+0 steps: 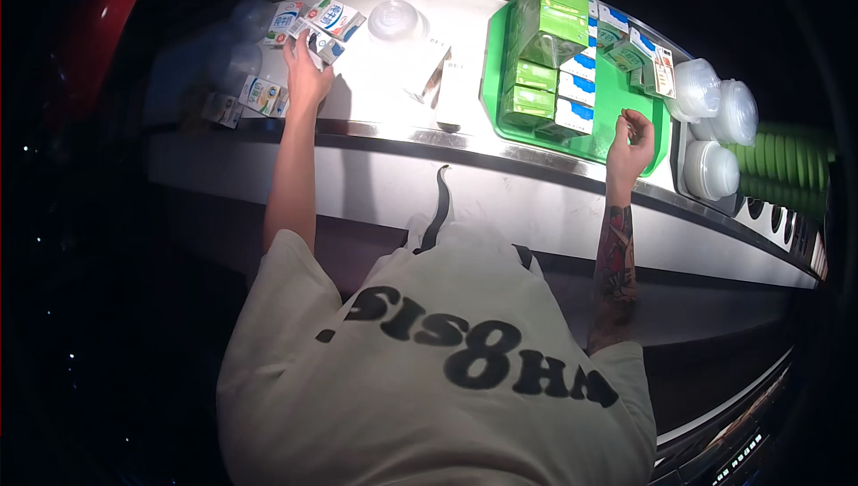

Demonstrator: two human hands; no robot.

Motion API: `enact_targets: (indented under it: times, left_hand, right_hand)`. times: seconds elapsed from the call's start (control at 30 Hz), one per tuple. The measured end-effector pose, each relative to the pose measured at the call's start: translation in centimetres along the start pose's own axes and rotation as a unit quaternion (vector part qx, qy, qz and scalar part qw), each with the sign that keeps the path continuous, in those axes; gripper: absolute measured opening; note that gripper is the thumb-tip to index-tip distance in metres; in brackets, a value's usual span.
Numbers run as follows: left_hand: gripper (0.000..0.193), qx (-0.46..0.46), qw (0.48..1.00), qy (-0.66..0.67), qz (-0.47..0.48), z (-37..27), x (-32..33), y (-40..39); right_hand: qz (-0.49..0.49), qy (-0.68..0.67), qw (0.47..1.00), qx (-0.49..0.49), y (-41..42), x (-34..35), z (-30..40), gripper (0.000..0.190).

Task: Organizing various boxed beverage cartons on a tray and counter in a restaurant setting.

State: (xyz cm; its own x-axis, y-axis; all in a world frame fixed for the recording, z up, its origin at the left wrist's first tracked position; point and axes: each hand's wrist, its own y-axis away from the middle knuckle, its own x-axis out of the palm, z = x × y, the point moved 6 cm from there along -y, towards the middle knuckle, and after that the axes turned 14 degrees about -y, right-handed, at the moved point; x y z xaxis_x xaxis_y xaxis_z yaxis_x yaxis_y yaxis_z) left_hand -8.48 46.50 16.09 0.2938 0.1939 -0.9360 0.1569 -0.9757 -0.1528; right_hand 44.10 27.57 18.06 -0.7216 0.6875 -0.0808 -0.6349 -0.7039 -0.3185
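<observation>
My left hand (pixel 308 72) reaches to the left part of a pale counter, its fingertips at a small milk carton (pixel 326 48) that leans among other cartons. A white milk carton (pixel 338 19) lies just beyond it, and another carton (pixel 263 95) lies left of my wrist. My right hand (pixel 632 141) is over the right part of a green tray (pixel 495 84), fingers curled, with nothing plain in them. On the tray stand stacked green cartons (pixel 553 17), a row of white and blue cartons (pixel 574 114), and several milk cartons (pixel 630 50) behind.
Clear plastic bowls (pixel 395 20) stand at the counter's middle, near two pale cartons (pixel 452 94). Stacked clear plastic containers (pixel 712 168) stand right of the tray, beside a stack of green ribbed items (pixel 781 158). A metal rim (pixel 402 134) runs along the counter's near edge.
</observation>
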Motion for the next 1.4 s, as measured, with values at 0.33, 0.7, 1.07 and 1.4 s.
enact_targets:
  times: [0.33,0.7,1.07,1.4]
  left_hand:
    - [0.041,0.086,0.991,0.094,-0.038,1.8,-0.5,-1.1]
    - [0.036,0.268,0.877,0.397,0.034,-7.8,-14.7,9.5]
    - [0.048,0.470,0.726,0.399,0.306,-25.5,-15.5,15.3]
    - [0.047,0.028,0.667,0.598,0.443,-32.1,-5.8,18.2]
  right_hand:
    - [-0.044,-0.156,0.975,0.153,4.7,-1.4,-2.6,0.011]
    - [0.075,-0.272,0.951,0.128,4.1,5.3,4.5,0.009]
    - [0.451,-0.534,0.543,0.465,10.7,11.3,12.4,0.066]
    - [0.075,-0.489,0.835,0.241,5.5,4.2,11.0,0.042]
